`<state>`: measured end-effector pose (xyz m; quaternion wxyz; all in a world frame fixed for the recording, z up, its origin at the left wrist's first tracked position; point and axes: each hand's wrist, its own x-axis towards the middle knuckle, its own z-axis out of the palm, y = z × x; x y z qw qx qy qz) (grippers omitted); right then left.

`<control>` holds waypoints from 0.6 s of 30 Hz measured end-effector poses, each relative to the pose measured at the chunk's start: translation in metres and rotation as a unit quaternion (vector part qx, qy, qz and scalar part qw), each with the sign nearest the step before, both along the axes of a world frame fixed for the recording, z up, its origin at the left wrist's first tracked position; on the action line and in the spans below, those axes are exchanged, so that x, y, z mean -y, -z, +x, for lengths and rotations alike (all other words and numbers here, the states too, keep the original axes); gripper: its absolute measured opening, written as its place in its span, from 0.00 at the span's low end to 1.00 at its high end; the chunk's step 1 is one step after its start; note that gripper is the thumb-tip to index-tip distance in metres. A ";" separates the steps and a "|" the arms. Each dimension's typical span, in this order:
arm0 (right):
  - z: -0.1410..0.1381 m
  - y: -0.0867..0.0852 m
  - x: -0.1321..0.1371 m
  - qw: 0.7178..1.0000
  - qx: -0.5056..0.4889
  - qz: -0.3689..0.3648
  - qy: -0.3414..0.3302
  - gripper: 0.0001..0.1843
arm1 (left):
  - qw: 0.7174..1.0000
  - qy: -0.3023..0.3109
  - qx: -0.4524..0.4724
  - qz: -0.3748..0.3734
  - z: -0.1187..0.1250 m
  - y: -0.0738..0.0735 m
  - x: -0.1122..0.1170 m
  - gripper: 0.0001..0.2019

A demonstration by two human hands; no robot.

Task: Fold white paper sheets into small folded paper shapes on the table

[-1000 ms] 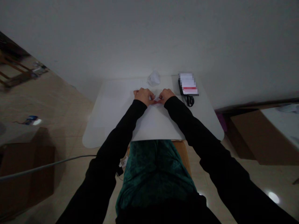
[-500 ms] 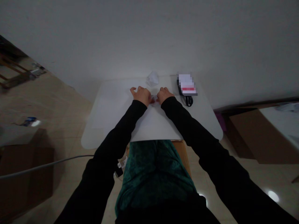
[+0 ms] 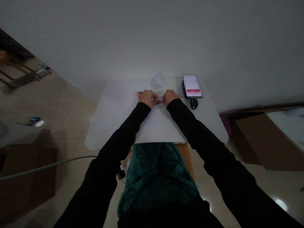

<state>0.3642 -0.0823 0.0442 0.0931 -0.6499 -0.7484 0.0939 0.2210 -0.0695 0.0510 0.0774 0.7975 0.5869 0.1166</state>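
Observation:
My left hand (image 3: 146, 97) and my right hand (image 3: 169, 96) meet over the far middle of a white table (image 3: 114, 110). Both have their fingers curled and pinched on a small piece of white paper (image 3: 159, 101) that lies between them on the tabletop. The paper is small and mostly hidden by my fingers. Behind my hands, near the table's far edge, sits a crumpled or folded white paper shape (image 3: 157, 80).
A dark device with a white and red label (image 3: 192, 89) and a black strap lies at the table's far right. A white wall rises just behind the table. Brown boxes stand on the floor at left (image 3: 26, 164) and right (image 3: 261, 139). A grey cable (image 3: 47, 166) crosses the floor.
My hands stay together on the small paper; the left fingers, briefly spread half a second ago, are curled again. The view has shifted slightly.

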 end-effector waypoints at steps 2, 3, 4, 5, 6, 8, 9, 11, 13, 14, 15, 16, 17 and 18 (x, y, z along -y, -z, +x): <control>0.000 0.001 0.001 1.000 0.000 0.005 0.003 0.08 | 1.000 0.006 -0.001 -0.002 0.000 0.000 0.000 0.11; 0.000 0.001 0.002 1.000 0.000 0.008 0.004 0.07 | 1.000 0.010 0.001 -0.002 -0.001 0.001 0.000 0.11; 0.001 0.001 0.002 1.000 -0.001 0.008 0.003 0.07 | 1.000 0.014 0.005 -0.003 -0.002 0.002 -0.001 0.11; 0.002 0.001 0.002 1.000 -0.001 0.008 -0.001 0.07 | 1.000 0.017 0.011 -0.003 -0.002 0.004 -0.001 0.11; 0.003 0.001 0.002 1.000 -0.002 0.008 -0.006 0.07 | 1.000 0.018 0.020 -0.005 -0.003 0.007 -0.002 0.11; 0.005 -0.001 0.002 1.000 -0.012 0.013 -0.010 0.07 | 0.999 0.018 0.045 -0.008 -0.006 0.012 -0.005 0.10; 0.006 -0.002 0.001 1.000 -0.023 0.018 -0.008 0.08 | 0.998 0.017 0.061 -0.011 -0.008 0.015 -0.006 0.10; 0.010 -0.005 0.001 0.998 -0.054 0.034 -0.007 0.12 | 0.995 0.012 0.099 -0.022 -0.012 0.019 -0.011 0.09; 0.014 -0.009 0.001 0.995 -0.091 0.036 -0.033 0.19 | 0.989 0.016 0.141 -0.031 -0.016 0.021 -0.016 0.08; 0.016 -0.011 0.001 0.992 -0.109 0.029 -0.056 0.21 | 0.986 0.027 0.164 -0.033 -0.018 0.022 -0.019 0.07; 0.018 -0.013 0.002 0.989 -0.127 0.019 -0.079 0.22 | 0.981 0.044 0.187 -0.031 -0.020 0.023 -0.021 0.06; 0.019 -0.015 0.002 0.985 -0.142 0.006 -0.096 0.22 | 0.975 0.064 0.211 -0.025 -0.021 0.024 -0.023 0.06; 0.021 -0.016 0.003 0.982 -0.156 -0.005 -0.106 0.21 | 0.968 0.081 0.235 -0.018 -0.022 0.025 -0.024 0.06; 0.022 -0.017 0.004 0.980 -0.166 -0.013 -0.109 0.19 | 0.961 0.089 0.261 -0.015 -0.022 0.026 -0.026 0.07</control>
